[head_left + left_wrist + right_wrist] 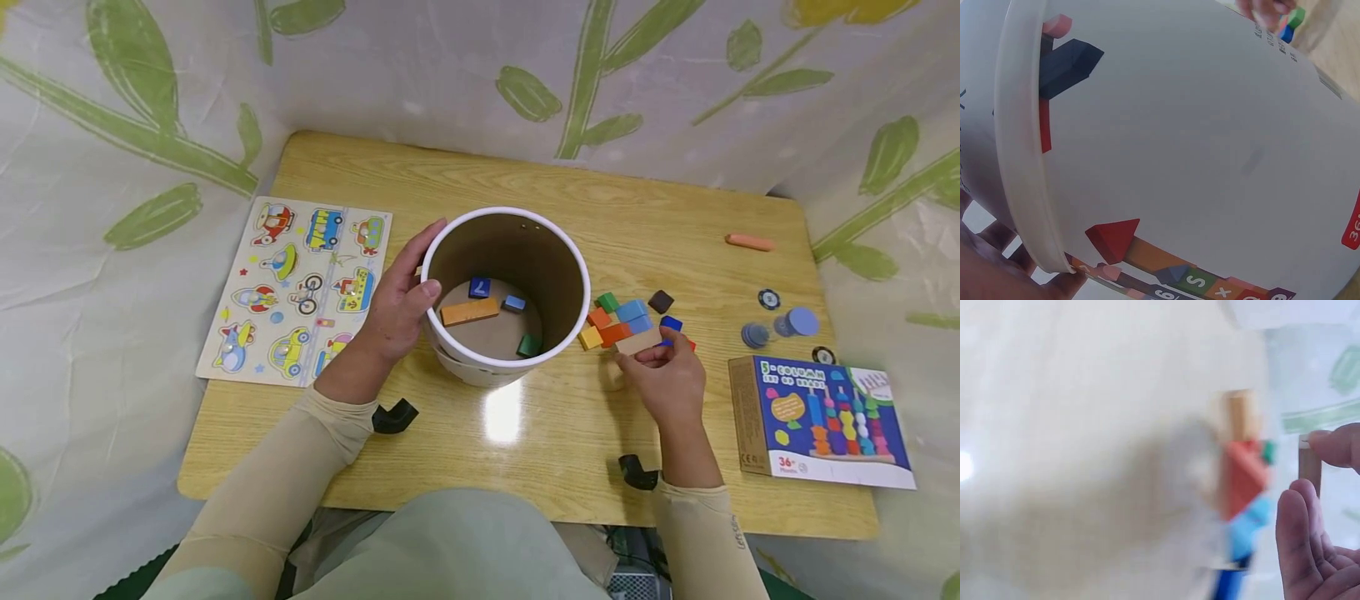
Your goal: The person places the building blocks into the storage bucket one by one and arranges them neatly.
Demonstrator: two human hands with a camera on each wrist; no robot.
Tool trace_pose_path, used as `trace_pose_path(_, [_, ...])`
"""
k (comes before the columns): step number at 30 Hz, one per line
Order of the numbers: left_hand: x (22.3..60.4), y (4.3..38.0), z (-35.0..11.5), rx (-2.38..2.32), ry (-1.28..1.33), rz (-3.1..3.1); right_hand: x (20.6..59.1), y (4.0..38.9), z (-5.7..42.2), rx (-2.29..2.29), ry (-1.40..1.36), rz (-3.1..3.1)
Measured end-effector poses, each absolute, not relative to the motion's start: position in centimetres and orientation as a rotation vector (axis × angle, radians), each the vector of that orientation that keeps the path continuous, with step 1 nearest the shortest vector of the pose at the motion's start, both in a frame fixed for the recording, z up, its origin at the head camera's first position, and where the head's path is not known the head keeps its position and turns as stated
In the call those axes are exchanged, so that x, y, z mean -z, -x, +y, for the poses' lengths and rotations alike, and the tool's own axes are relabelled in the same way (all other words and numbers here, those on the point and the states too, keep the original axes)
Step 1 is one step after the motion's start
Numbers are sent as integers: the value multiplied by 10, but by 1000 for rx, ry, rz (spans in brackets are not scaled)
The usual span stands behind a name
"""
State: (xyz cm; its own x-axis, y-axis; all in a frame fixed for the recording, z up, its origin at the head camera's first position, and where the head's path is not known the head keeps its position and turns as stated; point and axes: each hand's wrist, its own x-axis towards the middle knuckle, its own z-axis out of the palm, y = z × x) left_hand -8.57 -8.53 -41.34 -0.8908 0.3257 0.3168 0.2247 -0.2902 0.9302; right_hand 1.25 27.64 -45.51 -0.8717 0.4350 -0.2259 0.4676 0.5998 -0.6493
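A round bucket (495, 246) with a white rim stands mid-table, its open top facing up. My left hand (392, 312) grips its left side, thumb over the rim and fingers along the outer wall. On the bucket's floor lie a long orange block (469, 312), a dark blue block (479, 288), a light blue block (513, 303) and a green block (528, 346). My right hand (667, 375) pinches a tan wooden block (637, 342) between thumb and fingertips, close over a cluster of coloured blocks. An orange-red block (615, 334) and a yellow block (590, 337) belong to that cluster.
A vehicle puzzle board (255, 333) lies at the left. To the right are a boxed bead set (832, 421), a blue-capped clear object (802, 322), two small dark discs and an orange stick (750, 242). A black block (661, 302) sits behind the cluster.
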Motion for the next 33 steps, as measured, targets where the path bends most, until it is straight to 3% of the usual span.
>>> trace_pose_path(11, [411, 85, -86, -2335, -734, 1865, 353, -8, 252, 1245, -528, 2802])
trace_pose_path(19, [412, 85, -86, -2343, -751, 1872, 301, -5, 217, 1287, -252, 2838])
trace_pose_path(25, [412, 86, -87, -2363, -748, 1847, 282, 7, 185, 1378, -51, 2800])
trace_pose_path(33, [414, 87, -87, -2371, -747, 1826, 286, 19, 167, 1340, 36, 2765])
